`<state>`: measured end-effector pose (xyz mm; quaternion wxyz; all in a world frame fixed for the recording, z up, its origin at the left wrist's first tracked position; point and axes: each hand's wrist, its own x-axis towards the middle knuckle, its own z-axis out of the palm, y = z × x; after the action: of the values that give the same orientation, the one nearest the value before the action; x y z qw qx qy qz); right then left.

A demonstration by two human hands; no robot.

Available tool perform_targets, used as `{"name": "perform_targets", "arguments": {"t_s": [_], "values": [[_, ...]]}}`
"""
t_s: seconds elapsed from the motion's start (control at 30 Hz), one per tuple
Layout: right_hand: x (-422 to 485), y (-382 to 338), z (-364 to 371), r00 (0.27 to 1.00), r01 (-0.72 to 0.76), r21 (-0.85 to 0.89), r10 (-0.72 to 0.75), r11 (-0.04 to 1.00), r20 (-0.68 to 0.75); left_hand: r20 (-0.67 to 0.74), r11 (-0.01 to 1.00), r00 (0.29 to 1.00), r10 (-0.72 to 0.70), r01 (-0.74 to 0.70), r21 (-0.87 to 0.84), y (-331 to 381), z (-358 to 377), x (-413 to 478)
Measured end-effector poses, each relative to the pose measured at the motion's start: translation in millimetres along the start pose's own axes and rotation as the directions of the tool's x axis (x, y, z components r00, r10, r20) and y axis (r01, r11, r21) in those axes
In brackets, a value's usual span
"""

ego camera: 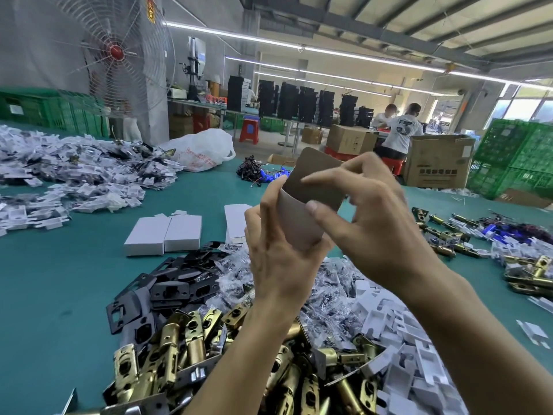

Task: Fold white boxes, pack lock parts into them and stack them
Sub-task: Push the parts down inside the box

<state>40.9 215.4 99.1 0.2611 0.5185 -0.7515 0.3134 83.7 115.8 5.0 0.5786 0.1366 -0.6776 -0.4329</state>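
Cardboard blank (294, 223) | left hand (278, 259) curled round it | right hand (377, 223) pinching

You hold one box blank (299, 223), three white boxes (182, 233) centre left, two workers (401, 130) upper right, one fan (116, 52) upper left, one bag (203, 151).

Two folded boxes (163, 235) side by side on the table (59, 280) at nine o'clock, latch bolts (167, 354) at seven, strike plates (170, 290) behind them

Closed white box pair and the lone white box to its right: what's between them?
Nothing; the head view shows only bare green table between the closed white box pair and the lone white box.
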Motion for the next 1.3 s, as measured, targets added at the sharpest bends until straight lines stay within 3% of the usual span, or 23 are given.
{"name": "perform_targets", "arguments": {"t_s": [0.1,0.27,0.37,0.57,0.7,0.93,1.1,1.23,1.3], "values": [[-11,10,4,0.970,-0.077,0.156,0.110,0.985,-0.216,0.025,0.993,0.998,-0.053,0.056,-0.102,2,0,1],[-30,20,23,0.972,-0.182,0.568,0.233,0.803,-0.018,0.140,0.960,0.984,-0.114,0.145,-0.240,5,0,2],[-38,25,35,0.970,-0.204,0.681,0.239,0.703,0.044,0.253,0.920,0.956,-0.145,0.225,-0.321,3,1,2],[-52,65,26,0.960,-0.264,0.645,0.258,0.717,0.107,0.530,0.944,0.841,-0.110,0.255,-0.208,-3,-3,3],[-71,87,25,0.942,-0.337,0.703,0.224,0.626,0.252,0.592,0.971,0.796,-0.125,0.221,-0.091,-3,6,-4],[-95,108,45,0.910,-0.394,0.750,0.342,0.531,0.236,0.702,0.956,0.648,-0.295,0.206,0.211,-20,2,-6],[-90,112,39,0.914,-0.404,0.651,0.306,0.643,0.266,0.684,0.949,0.658,-0.314,0.244,0.202,-18,1,-6],[-88,110,37,0.933,-0.361,0.623,0.269,0.694,0.241,0.571,0.959,0.773,-0.277,0.257,0.117,-15,-1,-4],[-89,108,39,0.942,-0.334,0.656,0.271,0.677,0.200,0.550,0.950,0.777,-0.306,0.289,0.119,-16,-1,-3]]}}
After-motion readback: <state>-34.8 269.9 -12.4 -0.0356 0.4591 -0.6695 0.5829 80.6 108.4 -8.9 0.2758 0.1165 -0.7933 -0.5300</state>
